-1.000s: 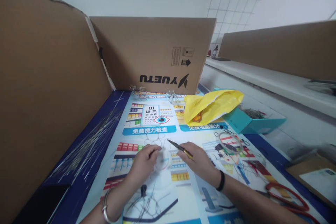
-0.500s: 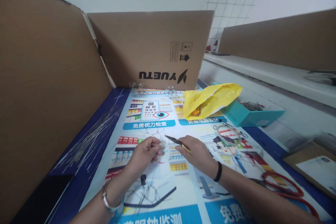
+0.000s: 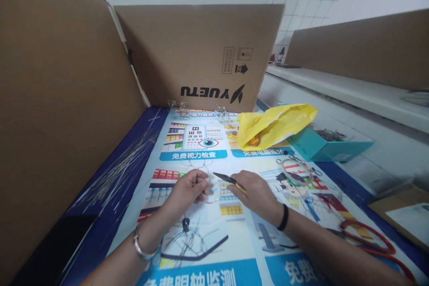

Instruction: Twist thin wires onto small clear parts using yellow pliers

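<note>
My right hand [image 3: 258, 194] is closed around a pair of pliers [image 3: 224, 178] with dark jaws and yellow handles, the tip pointing left toward my other hand. My left hand [image 3: 193, 186] is pinched, thumb against fingers; thin wire seems to be there, but what it holds is too fine to make out. Beside its fingertips shows a faint round loop [image 3: 217, 194] over the printed sheet. The plier tip is close to these fingertips, with a small gap. Below the left hand lies a tangle of thin dark wires [image 3: 187, 243] with a black clump at its top.
Straight wires [image 3: 117, 174] lie along the left. A yellow bag [image 3: 278, 125] and a teal box [image 3: 338, 147] of metal pieces stand at back right. A wire coil [image 3: 296, 172] and red-handled scissors [image 3: 368, 237] lie on the right. Cardboard [image 3: 197, 53] walls the back.
The whole view has shifted slightly. Both hands keep nearly the same pose, with the pliers still in my right hand and their tip near the left fingertips.
</note>
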### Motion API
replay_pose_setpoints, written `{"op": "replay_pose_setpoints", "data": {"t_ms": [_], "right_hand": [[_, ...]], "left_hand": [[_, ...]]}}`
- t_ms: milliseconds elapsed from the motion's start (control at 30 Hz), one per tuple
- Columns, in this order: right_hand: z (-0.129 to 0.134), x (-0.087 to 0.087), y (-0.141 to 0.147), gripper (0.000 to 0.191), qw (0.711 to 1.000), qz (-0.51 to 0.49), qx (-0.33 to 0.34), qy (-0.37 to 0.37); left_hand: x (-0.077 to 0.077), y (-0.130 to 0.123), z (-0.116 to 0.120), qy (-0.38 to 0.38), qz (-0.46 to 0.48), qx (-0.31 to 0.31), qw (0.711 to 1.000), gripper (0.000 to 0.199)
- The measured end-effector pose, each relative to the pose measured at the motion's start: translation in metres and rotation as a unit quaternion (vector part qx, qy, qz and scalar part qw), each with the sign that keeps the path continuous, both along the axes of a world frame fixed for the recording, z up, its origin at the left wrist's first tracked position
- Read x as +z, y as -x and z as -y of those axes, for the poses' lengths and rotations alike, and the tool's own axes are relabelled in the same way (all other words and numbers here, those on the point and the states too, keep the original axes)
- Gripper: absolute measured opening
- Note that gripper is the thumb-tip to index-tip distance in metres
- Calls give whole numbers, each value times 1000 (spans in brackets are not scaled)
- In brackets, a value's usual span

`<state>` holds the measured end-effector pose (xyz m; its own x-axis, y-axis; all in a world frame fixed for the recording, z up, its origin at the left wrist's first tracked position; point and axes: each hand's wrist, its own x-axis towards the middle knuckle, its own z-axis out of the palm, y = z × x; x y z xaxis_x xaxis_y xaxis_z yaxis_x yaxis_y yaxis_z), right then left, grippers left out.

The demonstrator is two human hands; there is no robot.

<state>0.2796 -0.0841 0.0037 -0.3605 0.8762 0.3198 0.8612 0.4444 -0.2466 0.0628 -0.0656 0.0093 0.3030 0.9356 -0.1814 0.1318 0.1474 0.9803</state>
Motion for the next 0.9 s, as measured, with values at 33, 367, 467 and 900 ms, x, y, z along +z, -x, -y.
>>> {"op": "replay_pose_setpoints", "data": {"t_ms": [33,367,467,900], "right_hand": [[0,0,0,31,1000,0,4,-3],[-1,-4,-1,29,999,-40,16,-21],[-1,-4,-2,28,998,-53,16,-20],[-1,-3,1,30,998,-50,23,-4]], "left_hand": [[1,0,0,3,-7,2,1000,20],[7,0,2,-1,-40,-25,999,19],[7,1,2,3,-42,-34,999,19],[6,1,2,11,-34,-56,998,22]]}}
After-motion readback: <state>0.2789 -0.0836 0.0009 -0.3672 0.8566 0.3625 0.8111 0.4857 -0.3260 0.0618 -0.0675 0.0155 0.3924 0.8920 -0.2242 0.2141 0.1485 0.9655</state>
